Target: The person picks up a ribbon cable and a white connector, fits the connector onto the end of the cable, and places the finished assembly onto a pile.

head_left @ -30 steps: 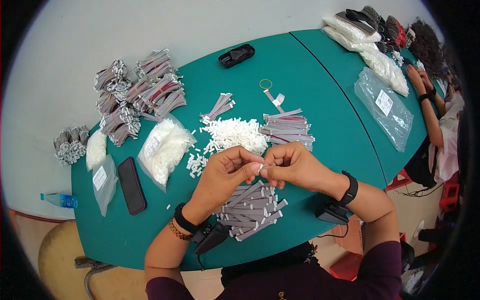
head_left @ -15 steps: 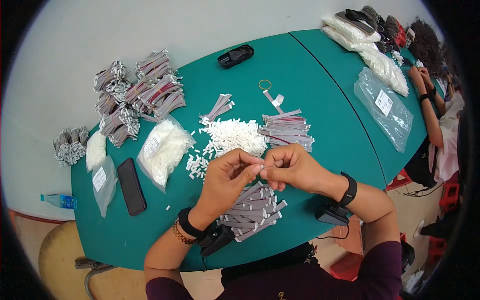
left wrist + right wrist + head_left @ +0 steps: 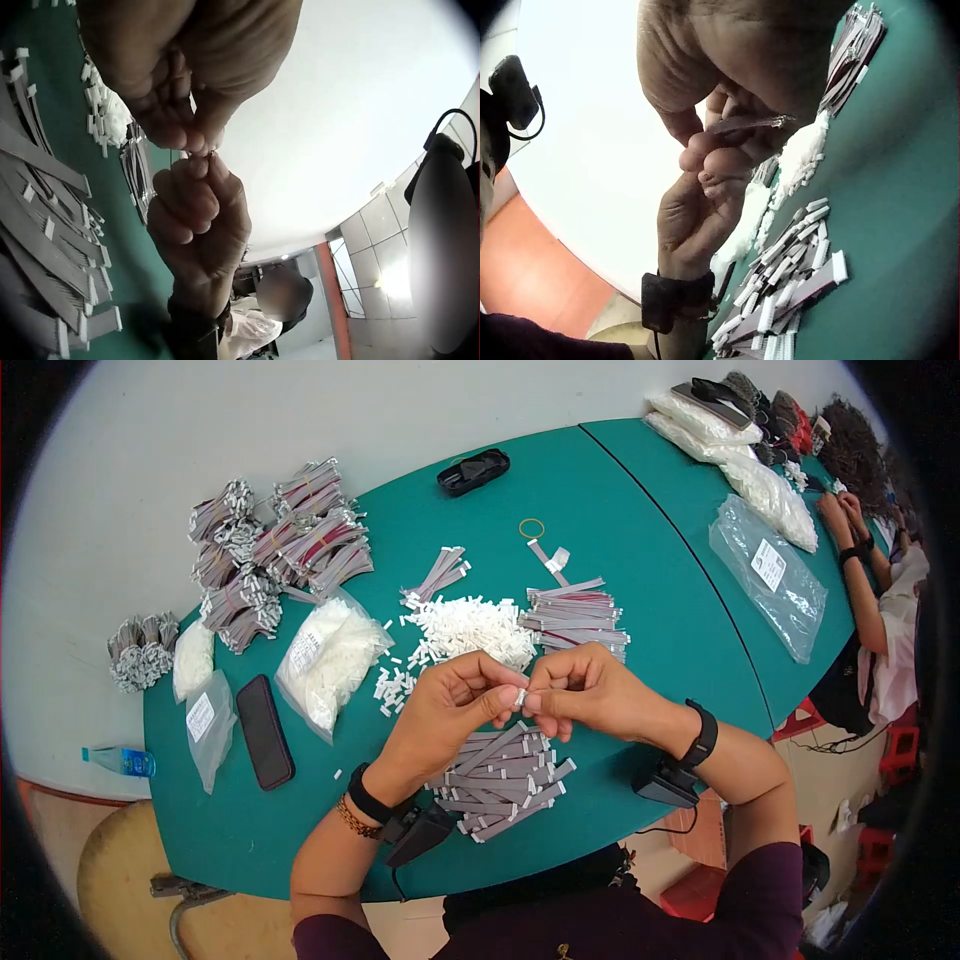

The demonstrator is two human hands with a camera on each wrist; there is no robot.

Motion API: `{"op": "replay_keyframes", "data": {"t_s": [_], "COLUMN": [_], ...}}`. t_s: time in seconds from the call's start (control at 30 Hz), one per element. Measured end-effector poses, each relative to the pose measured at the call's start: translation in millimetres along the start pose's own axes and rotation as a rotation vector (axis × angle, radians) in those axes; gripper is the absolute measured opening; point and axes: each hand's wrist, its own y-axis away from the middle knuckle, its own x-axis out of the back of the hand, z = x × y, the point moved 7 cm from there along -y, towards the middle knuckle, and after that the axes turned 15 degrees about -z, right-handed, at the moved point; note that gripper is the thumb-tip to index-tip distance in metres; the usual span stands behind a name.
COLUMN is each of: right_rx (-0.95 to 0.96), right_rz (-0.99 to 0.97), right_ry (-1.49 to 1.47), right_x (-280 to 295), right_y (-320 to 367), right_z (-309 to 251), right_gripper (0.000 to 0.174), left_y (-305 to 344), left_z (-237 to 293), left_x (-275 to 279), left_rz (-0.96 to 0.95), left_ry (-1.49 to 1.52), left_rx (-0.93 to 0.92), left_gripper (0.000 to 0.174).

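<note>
In the head view my left hand [image 3: 445, 710] and right hand [image 3: 590, 695] meet fingertip to fingertip above the table. The left thumb and forefinger pinch a small white connector housing [image 3: 520, 698]. Between the right fingers runs a short grey ribbon cable [image 3: 739, 126], its bare metal terminals pointing away from the left hand in the right wrist view. Fingertips hide where cable and housing meet. Under the hands lies a loose pile of grey ribbon cables with white connectors [image 3: 505, 785]. Just beyond is a heap of white housings [image 3: 470, 630], with a stack of ribbon cables [image 3: 575, 620] to its right.
Bundled cables [image 3: 285, 540] are piled at the back left. Nearer are a bag of white parts [image 3: 330, 660], a phone [image 3: 264, 733] and a water bottle [image 3: 120, 761]. A black pouch [image 3: 473, 472] and rubber band [image 3: 531, 528] lie farther back. Another person's arms [image 3: 860, 580] are at right.
The left hand and wrist tilted slightly, then came back. More of the white housing shows between the fingertips than half a second ago. Both hands stay in the same place.
</note>
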Motion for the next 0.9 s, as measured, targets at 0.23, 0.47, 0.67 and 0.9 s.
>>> {"op": "replay_keyframes", "data": {"t_s": [0.23,0.47,0.67,0.9], "right_rx": [-0.024,0.044,0.064,0.034], "right_rz": [-0.008,0.051,0.074,0.055], "right_ry": [-0.057,0.043,0.110,0.130], "right_x": [0,-1,-1,0], "right_y": [1,2,3,4], "right_z": [4,2,-3,-4], "right_gripper": [0.014,0.017,0.019,0.019], "left_y": [1,2,1,-1], "left_z": [7,8,9,4], "left_x": [-2,-3,-3,-2], "left_rz": [0.032,0.039,0.047,-0.073], "left_ry": [-0.150,-0.161,-0.189,-0.287], "left_rx": [-0.066,-0.090,-0.085,0.028], "left_gripper": [0.013,0.011,0.013,0.019]}}
